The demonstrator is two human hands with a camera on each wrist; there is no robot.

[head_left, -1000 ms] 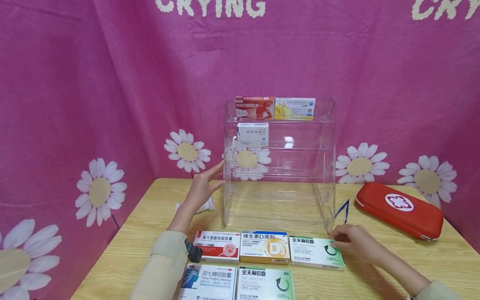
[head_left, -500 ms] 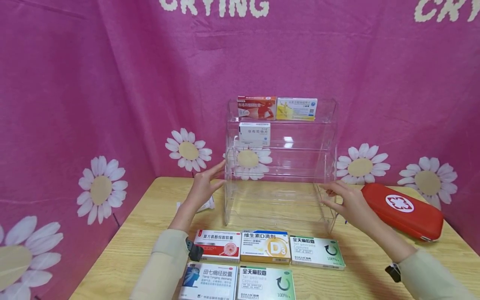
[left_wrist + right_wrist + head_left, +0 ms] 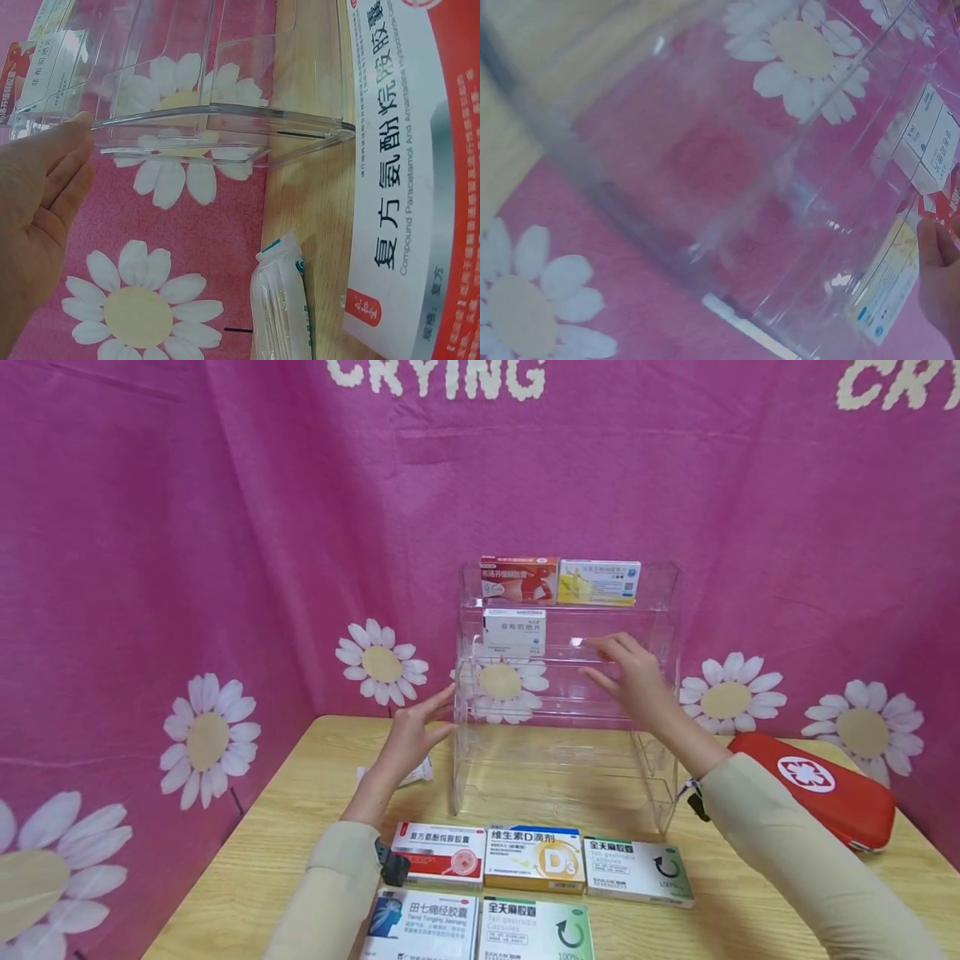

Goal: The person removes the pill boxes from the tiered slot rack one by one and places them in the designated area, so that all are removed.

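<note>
A clear tiered acrylic rack [image 3: 562,703] stands on the wooden table. My left hand [image 3: 408,733] reaches to its left side, fingers extended, with the fingertips right at the side panel's edge in the left wrist view. My right hand [image 3: 633,677] is raised before the rack's second tier, thumb and fingers apart, holding nothing. Left of it on that tier leans a white medicine box [image 3: 515,632]. On the top tier stand a red medicine box [image 3: 519,580] and a white-and-yellow medicine box [image 3: 599,582].
In front of the rack lie a red-and-white medicine box [image 3: 438,854], a vitamin D box [image 3: 534,858], two green-and-white capsule boxes [image 3: 637,870] and a blue-and-white box [image 3: 422,925]. A red zip case [image 3: 821,789] rests at right, a packet of cotton swabs [image 3: 281,300] at left.
My right hand has left the green-and-white box at the front right and risen up and leftward to the second tier. My left hand stays at the rack's left side.
</note>
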